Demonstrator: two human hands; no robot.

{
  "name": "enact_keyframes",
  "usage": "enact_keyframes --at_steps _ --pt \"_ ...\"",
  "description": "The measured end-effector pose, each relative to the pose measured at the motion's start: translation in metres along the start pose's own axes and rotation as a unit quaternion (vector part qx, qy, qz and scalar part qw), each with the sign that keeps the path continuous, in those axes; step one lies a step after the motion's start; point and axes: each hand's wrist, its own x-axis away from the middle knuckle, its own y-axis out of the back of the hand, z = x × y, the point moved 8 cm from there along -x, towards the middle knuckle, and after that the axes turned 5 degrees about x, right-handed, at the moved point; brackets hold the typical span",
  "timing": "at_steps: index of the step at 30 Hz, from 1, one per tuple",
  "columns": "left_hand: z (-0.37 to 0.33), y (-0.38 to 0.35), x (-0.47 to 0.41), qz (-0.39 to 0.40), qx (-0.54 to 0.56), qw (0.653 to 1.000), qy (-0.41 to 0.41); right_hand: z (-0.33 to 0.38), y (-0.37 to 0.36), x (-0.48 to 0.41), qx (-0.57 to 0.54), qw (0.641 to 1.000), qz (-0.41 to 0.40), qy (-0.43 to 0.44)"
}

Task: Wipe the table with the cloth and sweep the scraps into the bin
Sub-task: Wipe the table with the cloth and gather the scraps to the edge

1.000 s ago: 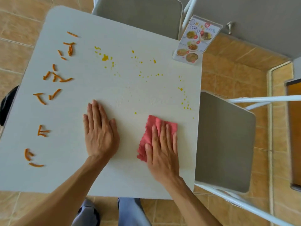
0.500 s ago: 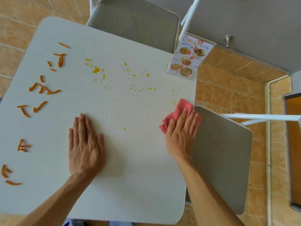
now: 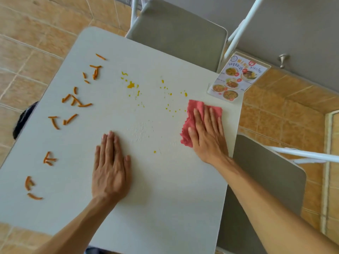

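Observation:
A red cloth (image 3: 194,110) lies flat on the white table (image 3: 165,198) near its right edge. My right hand (image 3: 207,132) presses on the cloth with fingers spread and pointing away from me. My left hand (image 3: 110,167) rests flat on the bare tabletop at the middle, holding nothing. Several orange scraps (image 3: 73,101) are scattered along the table's left side. Yellow sauce spots (image 3: 131,85) dot the far middle, some just left of the cloth. No bin is clearly in view.
A menu card (image 3: 236,77) stands at the table's far right corner, just beyond the cloth. Grey chairs stand at the far side (image 3: 176,33) and the right side (image 3: 266,180). A dark object (image 3: 23,118) shows past the left edge. Tiled floor surrounds the table.
My right hand has slid the cloth from the near middle out to the right edge, then farther away toward the menu card. The yellow spots near the right edge are gone. My left hand stayed flat.

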Motion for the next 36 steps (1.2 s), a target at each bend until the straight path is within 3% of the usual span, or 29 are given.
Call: enact_keyframes --at_steps 1,3,4,5,8,11,13,15,16,17,19,21,22,25,26,29,30,31,32,34,35,36 --pt "0.0 0.0 0.0 0.0 -0.002 1.0 -0.001 -0.01 -0.001 0.002 -0.009 0.999 0.006 -0.031" --pt "-0.003 -0.002 0.002 0.004 -0.005 1.0 -0.008 -0.023 -0.001 0.019 -0.033 0.979 -0.018 -0.203" --pt "-0.003 -0.001 0.001 0.004 -0.005 1.0 -0.006 -0.005 0.0 0.03 -0.038 0.967 -0.034 -0.251" --pt "-0.002 -0.001 0.0 0.002 -0.005 1.0 -0.004 0.022 0.001 0.04 -0.024 0.969 -0.048 -0.243" --pt "-0.001 0.0 -0.001 -0.003 -0.005 1.0 -0.003 0.113 -0.008 0.08 -0.014 0.999 -0.023 -0.017" --pt "-0.002 0.001 -0.001 -0.004 0.005 1.0 -0.003 0.13 -0.009 0.091 -0.007 0.984 0.007 0.179" --pt "-0.004 0.002 -0.002 -0.006 0.008 1.0 -0.006 0.109 -0.008 0.067 -0.007 0.991 -0.009 0.136" --pt "-0.002 0.002 -0.001 -0.014 0.014 1.0 -0.003 0.091 -0.004 0.045 -0.029 0.997 -0.035 -0.058" --pt "-0.002 0.003 0.0 -0.016 0.017 1.0 -0.002 0.099 -0.003 0.042 -0.039 0.99 -0.045 -0.125" --pt "-0.001 0.004 0.001 -0.017 0.02 1.0 -0.003 0.119 -0.003 0.041 -0.039 0.989 -0.049 -0.134" --pt "-0.002 0.008 0.003 -0.02 0.04 0.999 -0.023 0.168 -0.006 0.042 -0.021 0.999 -0.038 0.017" --pt "0.003 0.015 0.003 -0.032 0.07 0.996 -0.033 0.181 -0.006 0.033 -0.01 0.983 -0.025 0.18" --pt "0.01 0.018 0.002 -0.043 0.079 0.996 -0.02 0.175 -0.005 0.023 -0.012 0.981 -0.026 0.19" --pt "0.039 0.029 -0.005 -0.076 0.089 0.992 0.036 0.167 -0.003 0.002 -0.041 0.998 -0.046 0.0" --pt "0.044 0.032 -0.01 -0.081 0.09 0.992 0.035 0.184 -0.002 0.001 -0.046 0.998 -0.048 -0.003" --pt "0.041 0.036 -0.031 -0.08 0.104 0.991 -0.019 0.221 -0.003 -0.008 -0.028 0.974 -0.044 0.221" --pt "0.037 0.037 -0.039 -0.082 0.109 0.99 -0.028 0.213 -0.003 -0.019 -0.021 0.964 -0.039 0.261" --pt "0.034 0.038 -0.047 -0.085 0.112 0.99 -0.029 0.2 -0.001 -0.034 -0.018 0.967 -0.048 0.25" --pt "0.031 0.039 -0.055 -0.086 0.114 0.989 -0.025 0.184 0.001 -0.051 -0.022 0.981 -0.058 0.185" --pt "0.025 0.036 -0.07 -0.081 0.113 0.99 -0.018 0.162 0.002 -0.073 -0.039 0.997 -0.066 -0.011" --pt "0.022 0.035 -0.076 -0.08 0.109 0.991 -0.017 0.168 0.003 -0.078 -0.032 0.996 -0.067 -0.047" --pt "0.02 0.033 -0.081 -0.078 0.102 0.992 -0.016 0.178 0.004 -0.084 -0.023 0.997 -0.066 -0.025"
